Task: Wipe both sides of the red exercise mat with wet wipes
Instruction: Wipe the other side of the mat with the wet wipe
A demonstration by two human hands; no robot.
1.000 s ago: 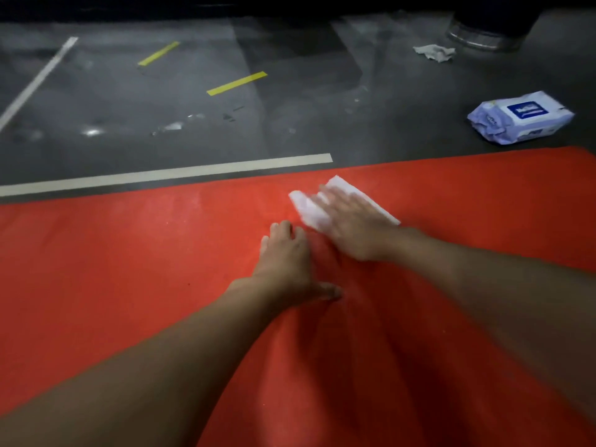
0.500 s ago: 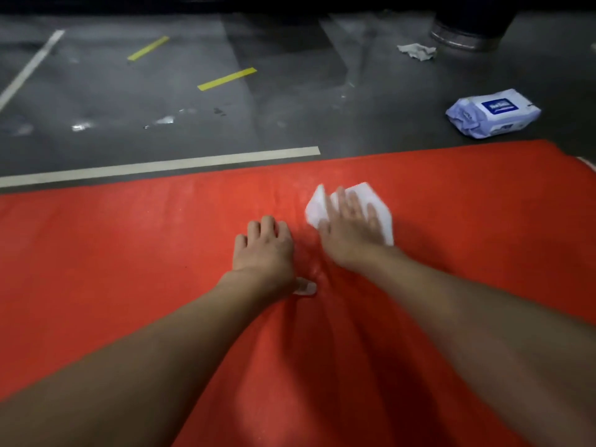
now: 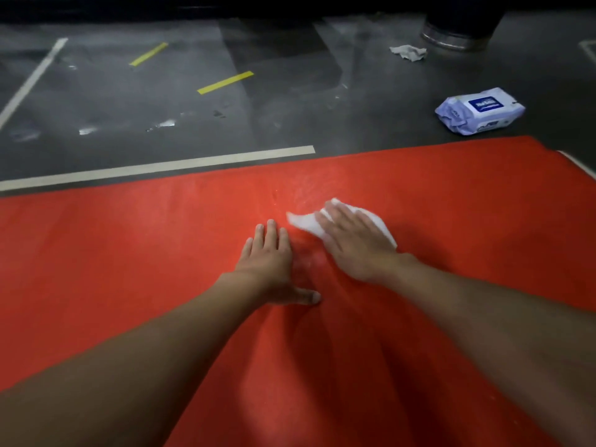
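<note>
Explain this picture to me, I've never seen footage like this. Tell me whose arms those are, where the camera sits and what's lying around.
There is no machine here. The camera is worn on a person's head and looks down at their own arms. The left hand rests flat on the red exercise mat. The right hand presses a white wet wipe flat against the mat; neither hand grips anything. On the dark floor beyond the mat lie a pack of wipes and a crumpled white wipe.

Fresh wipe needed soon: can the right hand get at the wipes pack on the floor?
Probably yes, with a lean forward. The wipes pack lies on bare floor beyond the far edge of the mat, nothing between it and the right hand, which presses a wipe.
</note>
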